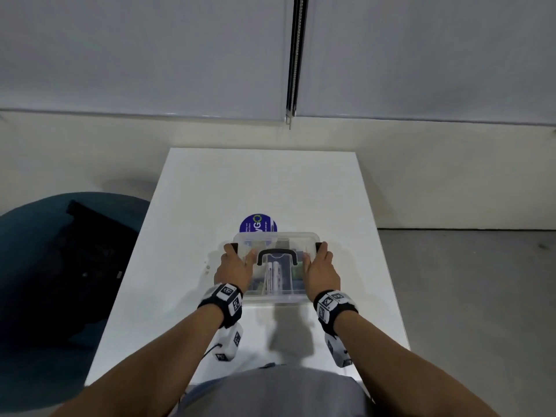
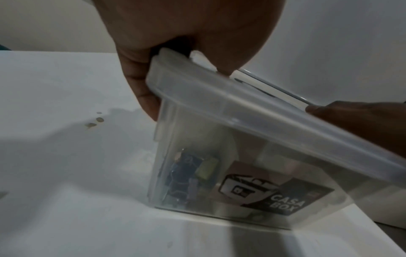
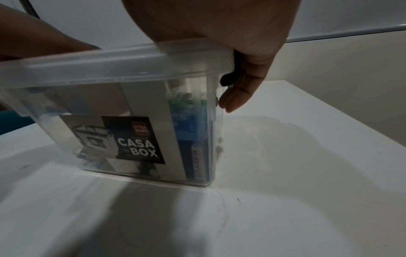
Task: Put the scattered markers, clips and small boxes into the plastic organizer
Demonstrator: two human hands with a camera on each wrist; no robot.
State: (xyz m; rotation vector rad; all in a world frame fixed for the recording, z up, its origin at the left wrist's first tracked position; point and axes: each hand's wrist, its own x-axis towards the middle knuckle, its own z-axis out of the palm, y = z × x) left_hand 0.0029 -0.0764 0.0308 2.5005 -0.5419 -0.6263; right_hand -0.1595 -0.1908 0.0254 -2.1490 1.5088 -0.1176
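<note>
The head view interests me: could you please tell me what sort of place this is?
Probably a plain office or test room. A bare white table stands against pale wall panels, a teal seat beside it, and both hands close a clear plastic organizer of stationery.

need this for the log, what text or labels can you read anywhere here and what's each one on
"CASA BOX": dark label on the clear plastic organizer.
"CASA WARE", roughly: small red badge on that label, blurred.
"ERASER": blue pack inside the organizer.
"GO", partly hidden: round blue sticker behind the organizer; its small print is unreadable.
</note>
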